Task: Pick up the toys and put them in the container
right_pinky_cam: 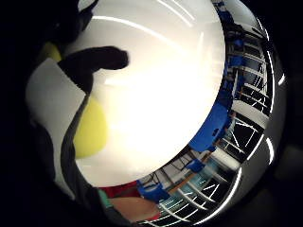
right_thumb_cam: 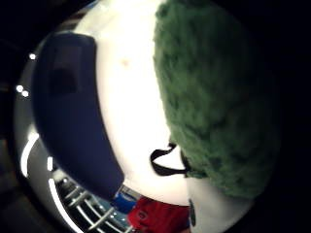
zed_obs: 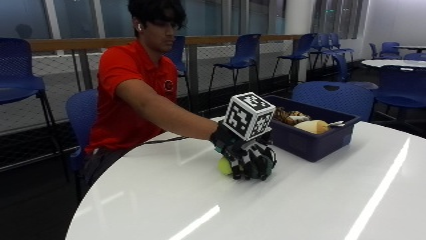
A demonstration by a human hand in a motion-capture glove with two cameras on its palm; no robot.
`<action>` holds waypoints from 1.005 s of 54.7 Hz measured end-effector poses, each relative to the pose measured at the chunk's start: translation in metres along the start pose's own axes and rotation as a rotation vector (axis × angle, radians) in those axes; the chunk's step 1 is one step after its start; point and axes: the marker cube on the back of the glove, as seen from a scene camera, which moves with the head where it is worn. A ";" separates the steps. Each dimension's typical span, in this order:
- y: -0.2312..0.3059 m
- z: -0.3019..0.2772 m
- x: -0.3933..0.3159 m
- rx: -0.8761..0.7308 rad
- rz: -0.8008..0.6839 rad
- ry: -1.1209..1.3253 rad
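Note:
My gloved right hand [zed_obs: 249,159] is down at the white table [zed_obs: 200,200], its fingers curled round a plush toy [zed_obs: 225,167] whose yellow-green edge pokes out beside the palm. The thumb-side palm view is filled by the toy's green fuzzy part [right_thumb_cam: 214,97]. The little-finger-side palm view shows black, white and yellow plush [right_pinky_cam: 90,125] close to the palm; I cannot tell whether both belong to one toy. The dark blue container [zed_obs: 313,140] stands just right of the hand, with a striped toy [zed_obs: 289,117] and a beige toy [zed_obs: 311,126] inside. It also appears as a dark blue container wall [right_thumb_cam: 73,121].
The person in a red shirt [zed_obs: 130,95] sits at the table's far left edge. Blue chairs [zed_obs: 333,97] stand close behind the container. Bare glossy tabletop [zed_obs: 346,200] stretches in front of the hand and container.

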 end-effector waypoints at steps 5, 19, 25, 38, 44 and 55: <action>0.002 0.002 -0.001 0.044 0.006 -0.011; 0.020 -0.012 -0.009 0.109 -0.017 -0.060; 0.035 -0.040 -0.017 0.151 -0.048 -0.054; 0.069 -0.117 -0.057 0.177 -0.137 -0.080; 0.089 -0.148 -0.093 0.214 -0.197 -0.084; 0.121 -0.188 -0.158 0.281 -0.289 -0.039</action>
